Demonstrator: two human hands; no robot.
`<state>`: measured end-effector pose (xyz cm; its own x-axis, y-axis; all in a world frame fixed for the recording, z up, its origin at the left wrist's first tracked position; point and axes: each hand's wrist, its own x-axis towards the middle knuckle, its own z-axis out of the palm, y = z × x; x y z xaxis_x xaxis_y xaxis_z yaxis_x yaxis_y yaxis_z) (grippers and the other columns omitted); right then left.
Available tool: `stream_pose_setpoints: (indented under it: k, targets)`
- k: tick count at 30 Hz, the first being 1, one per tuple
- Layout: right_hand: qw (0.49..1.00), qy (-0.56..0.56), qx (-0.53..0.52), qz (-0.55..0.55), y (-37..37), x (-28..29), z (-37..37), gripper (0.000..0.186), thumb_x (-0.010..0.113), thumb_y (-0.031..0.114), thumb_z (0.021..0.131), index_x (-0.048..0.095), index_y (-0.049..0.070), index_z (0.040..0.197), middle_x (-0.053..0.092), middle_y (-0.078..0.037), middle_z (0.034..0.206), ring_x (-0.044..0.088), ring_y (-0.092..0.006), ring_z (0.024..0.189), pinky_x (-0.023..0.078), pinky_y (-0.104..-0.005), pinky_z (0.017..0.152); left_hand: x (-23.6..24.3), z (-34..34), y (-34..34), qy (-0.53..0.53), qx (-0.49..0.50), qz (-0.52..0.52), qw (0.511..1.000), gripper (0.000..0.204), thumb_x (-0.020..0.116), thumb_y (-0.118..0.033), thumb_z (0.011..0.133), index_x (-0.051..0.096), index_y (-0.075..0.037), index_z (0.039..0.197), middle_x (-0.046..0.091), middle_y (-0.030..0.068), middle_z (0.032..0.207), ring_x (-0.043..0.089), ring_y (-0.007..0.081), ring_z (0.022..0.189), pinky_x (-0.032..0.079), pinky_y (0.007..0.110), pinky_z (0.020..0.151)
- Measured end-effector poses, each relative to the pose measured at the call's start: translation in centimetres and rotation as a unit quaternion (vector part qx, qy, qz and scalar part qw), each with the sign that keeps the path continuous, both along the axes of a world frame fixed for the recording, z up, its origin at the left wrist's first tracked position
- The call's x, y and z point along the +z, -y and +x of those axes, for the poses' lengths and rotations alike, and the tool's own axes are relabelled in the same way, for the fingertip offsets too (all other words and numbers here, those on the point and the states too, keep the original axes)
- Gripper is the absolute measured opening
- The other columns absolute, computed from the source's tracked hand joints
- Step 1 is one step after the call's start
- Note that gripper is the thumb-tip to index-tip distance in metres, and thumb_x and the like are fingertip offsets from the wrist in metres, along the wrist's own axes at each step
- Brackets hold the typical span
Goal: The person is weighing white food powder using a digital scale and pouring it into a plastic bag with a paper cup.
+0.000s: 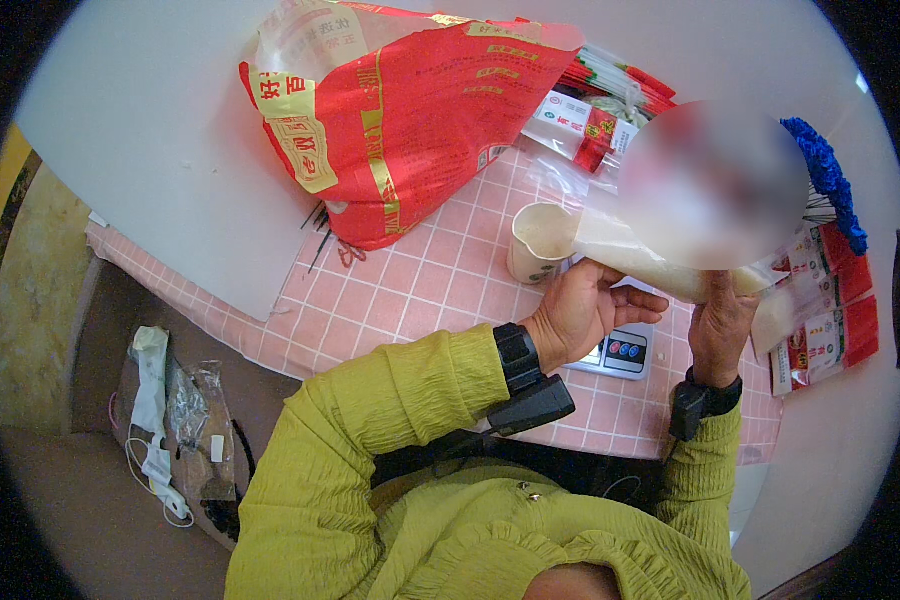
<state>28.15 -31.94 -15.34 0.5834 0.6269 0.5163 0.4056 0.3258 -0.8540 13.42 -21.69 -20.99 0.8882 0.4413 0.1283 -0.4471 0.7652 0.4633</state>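
A clear plastic bag with pale, rice-like grains [660, 277] lies above a white electronic scale [622, 358] with coloured buttons. My left hand [582, 315] is at the bag's lower left edge, palm turned up, with its fingers loosely bent and apart. At the bag's right end, my right hand [724, 320] grips it, with part of the fingers hidden by a blurred patch. Just left of the bag stands a paper cup [544, 240] with pale contents. The blurred patch covers the upper part of the bag.
A large red and gold sack [410, 130] stands open at the far left of the pink checked cloth [440, 270]. Behind are red-and-white packets [582, 128]; more packets [825, 345] lie at right beside a blue ruffled bundle [828, 180]. A white power strip [152, 430] lies on the brown seat.
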Motion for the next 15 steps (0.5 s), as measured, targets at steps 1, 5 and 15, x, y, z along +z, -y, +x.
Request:
stream_pose_setpoints:
  k: [1,5,15]
  targets:
    - [1.0,-0.008,0.001,0.019,-0.25,0.13,-0.28,0.03,0.071,0.022,0.094,0.063,-0.002,0.11,0.068,-0.007,0.102,0.062,-0.0123,0.091,0.05,-0.028,0.081,-0.07,0.02,-0.01,0.0,0.0,0.0,1.0,0.053,0.036,-0.042,0.105,0.052,0.001,0.131,0.064,0.0197,0.117,0.067,0.0334,0.101,0.055,0.046,0.09]
    - [0.998,-0.034,0.01,0.052,-0.58,0.13,-0.44,0.028,0.071,0.022,0.094,0.064,-0.001,0.11,0.068,-0.007,0.1,0.063,-0.0119,0.089,0.051,-0.0285,0.079,-0.04,0.02,0.05,0.002,-0.004,-0.007,1.0,0.052,0.036,-0.041,0.104,0.052,0.001,0.131,0.064,0.0194,0.117,0.066,0.0326,0.102,0.054,0.045,0.091]
    - [0.999,-0.007,-0.006,0.036,-0.43,-0.26,-0.18,0.026,0.071,0.021,0.094,0.064,-0.002,0.105,0.067,-0.006,0.098,0.061,-0.013,0.087,0.049,-0.0276,0.077,0.25,-0.08,0.02,-0.005,0.0,-0.004,1.0,0.049,0.036,-0.037,0.104,0.052,0.001,0.131,0.064,0.0181,0.116,0.066,0.0313,0.101,0.055,0.043,0.089]
